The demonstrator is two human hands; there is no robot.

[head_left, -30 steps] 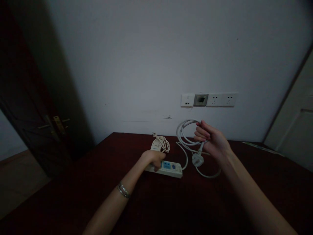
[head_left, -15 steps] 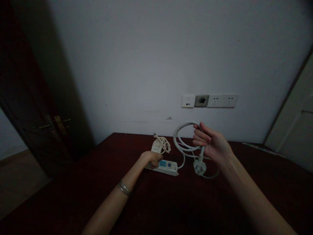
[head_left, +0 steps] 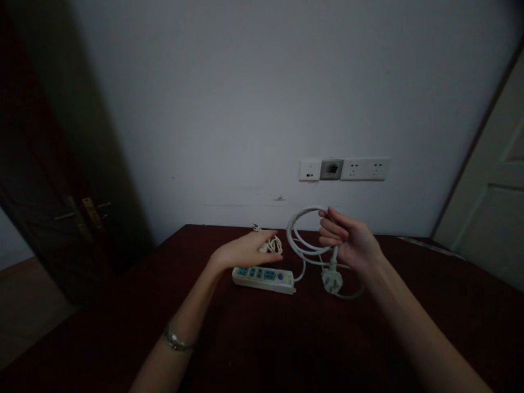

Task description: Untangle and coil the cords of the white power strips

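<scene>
A white power strip [head_left: 264, 283] with blue-green sockets lies on the dark red tabletop [head_left: 262, 338]. Above and behind it is my left hand [head_left: 245, 249], thumb and fingers apart, holding nothing. Beyond that hand lies a smaller cream cord bundle [head_left: 275, 245], partly covered by the fingers. My right hand [head_left: 347, 234] is closed around the looped white power cord [head_left: 291, 229], raised over the table. The cord's large plug [head_left: 332, 280] hangs below my right fist, its prongs facing me. From the strip's right end the cord runs up to the loops.
Wall sockets [head_left: 364, 169] and a grey-framed switch plate [head_left: 331, 169] are set in the wall behind the table. A thin flat strip [head_left: 429, 246] lies at the back right. At the left stands a dark door with a brass handle [head_left: 92, 212].
My left hand has let go of the power strip and lifted up and leftward, its fingers spreading. The right hand keeps its hold on the cord. The view has shifted slightly.
</scene>
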